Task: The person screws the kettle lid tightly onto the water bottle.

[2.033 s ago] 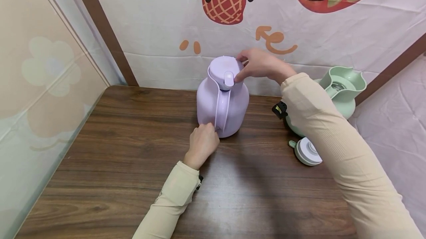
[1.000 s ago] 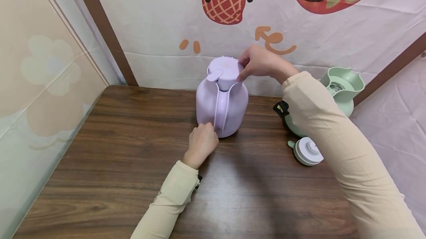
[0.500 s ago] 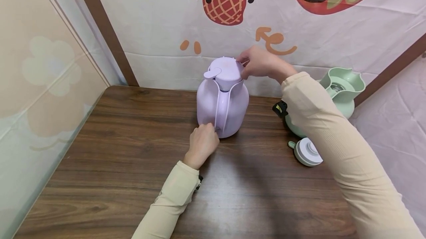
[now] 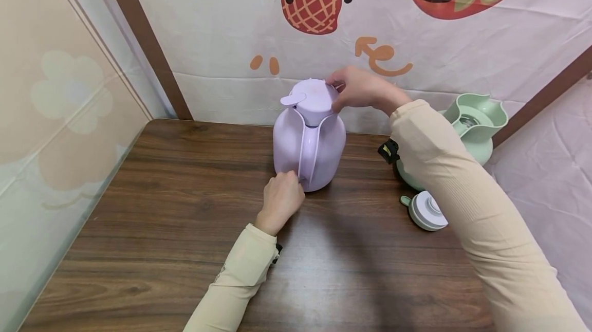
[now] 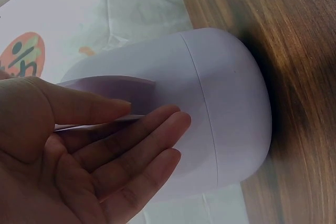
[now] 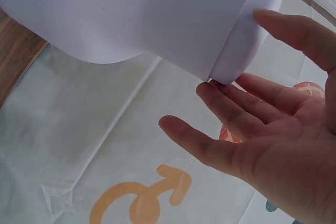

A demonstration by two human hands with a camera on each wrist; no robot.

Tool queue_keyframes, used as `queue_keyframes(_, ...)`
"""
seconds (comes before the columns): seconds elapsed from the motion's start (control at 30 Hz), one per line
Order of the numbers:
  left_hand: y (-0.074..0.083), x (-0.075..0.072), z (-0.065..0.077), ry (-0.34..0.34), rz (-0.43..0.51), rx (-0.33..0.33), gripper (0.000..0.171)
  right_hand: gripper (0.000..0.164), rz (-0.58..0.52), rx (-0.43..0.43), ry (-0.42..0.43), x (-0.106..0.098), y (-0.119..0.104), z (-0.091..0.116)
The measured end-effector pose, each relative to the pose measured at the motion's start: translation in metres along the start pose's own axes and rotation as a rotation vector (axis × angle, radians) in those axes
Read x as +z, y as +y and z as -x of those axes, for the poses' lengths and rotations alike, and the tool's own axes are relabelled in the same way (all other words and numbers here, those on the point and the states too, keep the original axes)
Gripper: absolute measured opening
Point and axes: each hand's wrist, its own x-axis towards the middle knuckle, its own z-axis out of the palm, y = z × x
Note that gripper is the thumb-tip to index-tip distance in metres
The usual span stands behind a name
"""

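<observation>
A lilac thermos jug stands upright on the table, its handle side facing me. On top is its lilac lid, whose lever points to the left, off the line of the handle. My right hand grips the lid's right side; in the right wrist view its thumb lies on the lid and its fingertips meet the lid's edge opposite. With thumb and fingers on either side of the handle, my left hand holds it low down, as the left wrist view shows.
At the right rear stands a green jug with an uncovered mouth, partly behind my right sleeve. In front of it a white and green lid lies on the wooden table. A printed cloth hangs along the back edge.
The lilac lid has turned clockwise seen from above: its lever swung from over the handle round to the left, only slightly in the last half second. Both hands stay in place.
</observation>
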Motion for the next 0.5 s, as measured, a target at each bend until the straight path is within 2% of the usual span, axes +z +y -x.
queue_keyframes(0.17,0.000,0.000,0.000,-0.001,0.004,-0.006,0.018,0.023,0.055,-0.024,0.051,0.001,-0.001,0.002)
queue_keyframes(0.5,-0.001,0.002,0.000,0.007,0.002,0.005,0.018,0.021,0.196,0.050,0.097,0.001,-0.011,0.007)
